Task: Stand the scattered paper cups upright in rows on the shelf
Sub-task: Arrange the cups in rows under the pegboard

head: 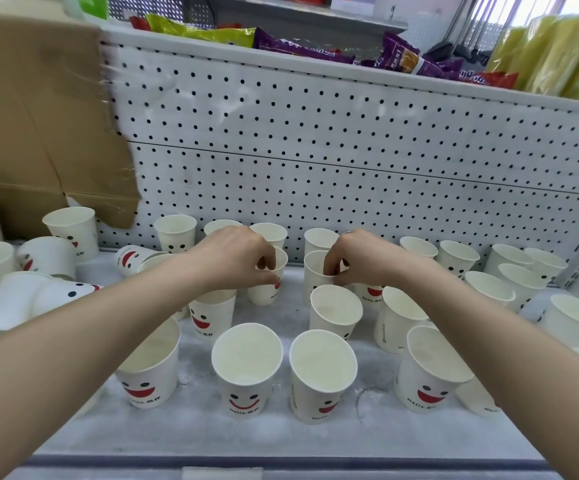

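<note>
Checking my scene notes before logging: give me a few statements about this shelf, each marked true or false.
1. The left hand pinches the left cup by its rim, and the right hand pinches the right cup. True.
2. Every paper cup stands upright. False: a tipped cup lies on its side at the left.
3. A cardboard box stands at the left. True.
4. The wall behind the cups is plain glass. False: the back panel is white and perforated.
</note>
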A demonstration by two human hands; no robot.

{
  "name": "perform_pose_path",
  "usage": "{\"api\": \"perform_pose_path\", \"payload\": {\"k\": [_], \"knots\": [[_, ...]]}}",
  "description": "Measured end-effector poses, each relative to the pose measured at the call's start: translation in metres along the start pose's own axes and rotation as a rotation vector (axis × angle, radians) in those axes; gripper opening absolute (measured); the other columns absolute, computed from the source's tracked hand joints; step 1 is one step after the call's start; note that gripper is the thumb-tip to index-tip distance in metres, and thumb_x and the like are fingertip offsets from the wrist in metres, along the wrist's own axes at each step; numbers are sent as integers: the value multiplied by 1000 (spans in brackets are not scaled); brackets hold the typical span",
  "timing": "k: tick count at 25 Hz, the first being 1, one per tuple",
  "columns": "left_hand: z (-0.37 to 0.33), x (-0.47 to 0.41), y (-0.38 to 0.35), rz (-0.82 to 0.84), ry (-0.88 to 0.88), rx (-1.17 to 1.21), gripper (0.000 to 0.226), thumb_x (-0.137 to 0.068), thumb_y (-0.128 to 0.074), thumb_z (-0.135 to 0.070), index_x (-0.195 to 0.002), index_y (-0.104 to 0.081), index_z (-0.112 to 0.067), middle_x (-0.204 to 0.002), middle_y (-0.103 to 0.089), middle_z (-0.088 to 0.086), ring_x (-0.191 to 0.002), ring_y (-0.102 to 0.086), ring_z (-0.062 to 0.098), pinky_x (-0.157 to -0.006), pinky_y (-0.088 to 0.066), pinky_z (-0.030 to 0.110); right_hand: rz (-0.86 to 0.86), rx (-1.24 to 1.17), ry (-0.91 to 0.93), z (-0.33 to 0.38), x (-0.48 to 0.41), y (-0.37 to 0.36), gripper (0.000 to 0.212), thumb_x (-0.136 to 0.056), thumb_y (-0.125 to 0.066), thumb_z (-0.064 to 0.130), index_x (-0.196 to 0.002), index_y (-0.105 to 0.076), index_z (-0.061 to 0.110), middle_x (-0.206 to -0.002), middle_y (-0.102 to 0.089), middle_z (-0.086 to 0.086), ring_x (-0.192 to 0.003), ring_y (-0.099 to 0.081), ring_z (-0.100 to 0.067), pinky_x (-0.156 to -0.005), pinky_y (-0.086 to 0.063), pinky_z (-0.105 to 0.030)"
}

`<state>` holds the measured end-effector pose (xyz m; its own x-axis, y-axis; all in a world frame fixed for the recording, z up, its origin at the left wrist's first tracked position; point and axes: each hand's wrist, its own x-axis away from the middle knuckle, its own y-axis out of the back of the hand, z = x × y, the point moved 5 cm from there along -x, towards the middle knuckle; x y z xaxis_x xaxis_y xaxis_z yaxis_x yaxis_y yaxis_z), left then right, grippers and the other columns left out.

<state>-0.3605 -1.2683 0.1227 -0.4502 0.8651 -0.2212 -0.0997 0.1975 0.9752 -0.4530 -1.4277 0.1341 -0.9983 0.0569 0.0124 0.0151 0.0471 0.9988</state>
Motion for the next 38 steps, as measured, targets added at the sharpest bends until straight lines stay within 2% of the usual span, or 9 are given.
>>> {"api": "perform_pose_path", "payload": {"k": [4, 8, 14, 18, 21, 24, 28, 32, 38], "knots": [[-4, -6, 2, 47, -3, -57, 10, -88, -63, -29, -96, -69, -28, -78, -55, -8, -90, -58, 19, -63, -35, 26, -9, 23, 21, 1, -1, 1, 10, -81, -71, 19, -88, -73, 25, -78, -59, 11, -82, -56, -14, -65, -41, -25], [7, -2, 9, 72, 21, -39, 23, -84, -61, -17, -100, -70, -31, -81, -51, -12, -91, -58, 14, -69, -42, 25, -30, 24, 20, 2, 0, 1, 10, -81, -71, 18, -87, -73, 25, -80, -61, 9, -86, -59, -16, -65, -44, -27], [-4, -2, -1, 42, -6, -21, 13, -86, -64, -29, -95, -71, -25, -91, -70, -5, -86, -58, 15, -68, -44, 27, -53, 56, 43, 4, 0, -2, 12, -83, -67, 16, -91, -73, 22, -89, -67, 3, -89, -58, -17, -52, -33, -18], [0, 1, 1, 22, 30, -8, 19, -84, -67, -32, -102, -71, -27, -97, -69, -7, -93, -60, 15, -69, -40, 26, -83, 15, 51, 6, 5, 4, 25, -83, -66, 9, -101, -71, 25, -89, -63, 9, -94, -56, -16, -67, -46, -27], [-1, 15, 18, -45, 41, 41, 25, -83, -68, -38, -106, -69, -31, -103, -66, -9, -97, -59, 14, -78, -47, 30, -153, -101, 56, 8, 28, 23, 40, -80, -57, -3, -101, -71, 28, -87, -61, 18, -88, -52, -6, -66, -41, -17], [-6, 43, 34, -73, 22, 39, 21, -84, -65, -44, -100, -70, -31, -98, -65, -13, -91, -59, 8, -80, -50, 32, -24, -153, 103, 13, 62, 26, 40, -77, -61, 4, -95, -73, 38, -86, -59, 24, -85, -47, 8, -68, -41, -14], [-7, 71, 32, 17, 98, 8, 28, -82, -64, -51, -104, -65, -33, -99, -66, -18, -93, -60, 5, -75, -48, 24, 51, -84, 129, 21, 71, 2, 22, -74, -77, 24, -93, -72, 36, -97, -65, 15, -97, -50, -8, -81, -48, -29], [-9, 76, 23, 21, 166, -5, 22, -86, -65, -36, -107, -66, -30, -101, -69, -11, -96, -60, 10, -75, -46, 24, -70, -76, 146, 29, 68, -2, 12, -80, -74, 21, -91, -75, 24, -77, -59, 15, -90, -57, -13, -67, -38, -11], [-6, 78, 18, -33, 209, 81, 22, -84, -67, -20, -104, -68, -29, -96, -70, -8, -90, -61, 11, -77, -50, 27, -19, -77, 155, 33, 67, -2, 31, -79, -66, 9, -101, -72, 30, -86, -62, 22, -81, -53, 0, -62, -37, -8]]}}
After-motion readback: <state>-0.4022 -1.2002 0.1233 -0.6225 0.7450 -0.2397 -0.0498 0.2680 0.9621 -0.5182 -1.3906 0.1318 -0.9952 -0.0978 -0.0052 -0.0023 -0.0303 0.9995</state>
